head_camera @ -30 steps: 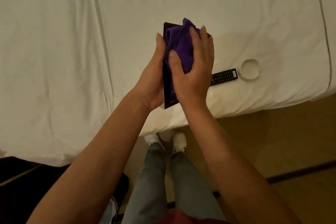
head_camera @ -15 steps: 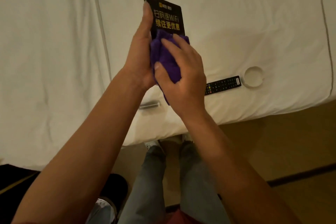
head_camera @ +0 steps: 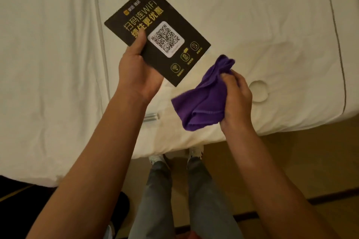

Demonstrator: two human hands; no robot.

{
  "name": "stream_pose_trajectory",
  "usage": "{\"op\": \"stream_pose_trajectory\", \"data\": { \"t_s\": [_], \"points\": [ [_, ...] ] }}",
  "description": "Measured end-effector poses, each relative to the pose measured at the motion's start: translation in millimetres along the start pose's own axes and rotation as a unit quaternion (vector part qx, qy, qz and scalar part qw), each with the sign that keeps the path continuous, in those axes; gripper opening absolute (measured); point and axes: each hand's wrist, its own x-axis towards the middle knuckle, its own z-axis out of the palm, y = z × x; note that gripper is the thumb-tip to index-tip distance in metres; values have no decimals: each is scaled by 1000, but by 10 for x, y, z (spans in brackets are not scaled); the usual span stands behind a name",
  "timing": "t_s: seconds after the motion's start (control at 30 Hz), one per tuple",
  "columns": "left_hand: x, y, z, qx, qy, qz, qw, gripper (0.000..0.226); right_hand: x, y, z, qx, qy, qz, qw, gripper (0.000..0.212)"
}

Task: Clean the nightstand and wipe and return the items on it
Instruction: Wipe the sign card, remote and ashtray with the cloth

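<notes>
Gripping the black card (head_camera: 159,37), left hand (head_camera: 138,70); right hand (head_camera: 236,95) bunches the cloth (head_camera: 202,99) beside it.

A black card (head_camera: 155,33) with yellow lettering and a white QR square, a purple cloth (head_camera: 202,99), a white bedsheet (head_camera: 252,15).

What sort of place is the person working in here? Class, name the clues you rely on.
Probably a hotel bedroom. The left hand holds a black WiFi QR-code card, the kind hotels leave out, over a bed with plain white bedding; the right hand grips a purple cleaning cloth.
</notes>
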Motion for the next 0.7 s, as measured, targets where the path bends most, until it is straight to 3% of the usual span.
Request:
{"op": "stream_pose_trajectory", "data": {
  "t_s": [0.2,0.3,0.6,0.7],
  "points": [
    [-87,-290,281,-34,-5,0,999,45,24,-302,326,88,-40,-54,994,31],
    [-89,-324,304,-46,-3,17,999,44,-87,-208,344,66,-34,-44,996,32],
    [-38,-219,187,-32,0,28,999,44,-449,237,80,-47,-147,4,988,28],
    [-50,-143,82,-20,-2,23,1000,40,-363,193,-52,-25,-83,42,995,26]
  ]
}}
